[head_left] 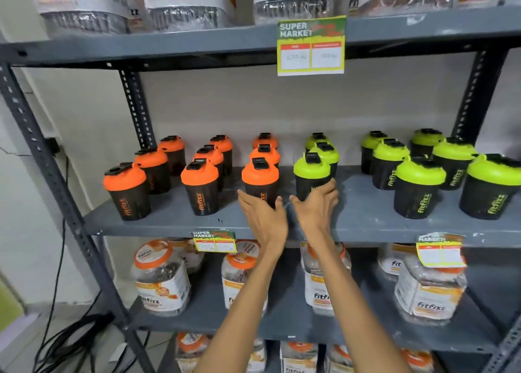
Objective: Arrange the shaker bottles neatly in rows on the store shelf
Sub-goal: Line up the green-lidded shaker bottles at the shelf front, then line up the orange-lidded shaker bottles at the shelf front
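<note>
Black shaker bottles stand in rows on the grey middle shelf [366, 217]: orange-lidded ones on the left, green-lidded ones on the right. My left hand [263, 217] wraps the base of the front orange-lidded shaker [260, 176] in the third row, fingers on its left and thumb on its right. Beside it, my right hand [317, 206] clasps the base of the front green-lidded shaker [311, 172], thumb left and fingers right. Both bottles stand upright on the shelf near its front edge.
More orange-lidded shakers [199, 185] stand to the left and green-lidded shakers [418, 188] to the right. Clear snack jars [160, 282] fill the shelf below and the shelf above. A price tag [311, 45] hangs from the upper shelf. Black cables [64, 341] lie on the floor at the left.
</note>
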Available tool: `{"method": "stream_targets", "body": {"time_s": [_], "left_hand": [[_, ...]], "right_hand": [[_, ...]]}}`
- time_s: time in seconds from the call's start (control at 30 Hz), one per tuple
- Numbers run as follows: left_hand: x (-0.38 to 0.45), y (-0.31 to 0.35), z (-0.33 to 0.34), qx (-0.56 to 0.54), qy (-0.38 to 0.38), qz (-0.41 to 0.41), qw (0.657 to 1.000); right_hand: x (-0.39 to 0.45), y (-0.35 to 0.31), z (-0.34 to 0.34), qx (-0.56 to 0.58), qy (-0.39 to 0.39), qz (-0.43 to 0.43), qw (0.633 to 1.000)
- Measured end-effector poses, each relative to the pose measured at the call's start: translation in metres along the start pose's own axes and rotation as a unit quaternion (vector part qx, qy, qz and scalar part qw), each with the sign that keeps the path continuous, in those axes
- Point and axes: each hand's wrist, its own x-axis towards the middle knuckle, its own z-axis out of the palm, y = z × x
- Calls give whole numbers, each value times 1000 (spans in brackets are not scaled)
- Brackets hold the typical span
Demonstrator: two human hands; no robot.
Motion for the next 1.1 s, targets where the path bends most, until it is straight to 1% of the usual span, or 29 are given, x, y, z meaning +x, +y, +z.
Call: {"method": "stream_targets", "body": {"time_s": [0.17,0.4,0.7,0.87,0.97,1.1], "left_hand": [[2,2,5,16,17,-9,1000],[-3,3,1,23,15,3,1000],[-17,21,3,-5,11,38,999],[-26,20,5,-3,11,36,999],[-27,15,4,3,13,26,1000],[-26,13,2,10,15,19,1000]], "right_hand": [[0,-2,2,10,2,9,1000],[0,6,-7,29,5,-5,1000],[5,27,-51,60,16,-20,998],[2,39,-64,58,-1,-24,998],[-3,43,-61,57,-18,-25,998],[-4,43,-57,65,-21,-28,997]]}}
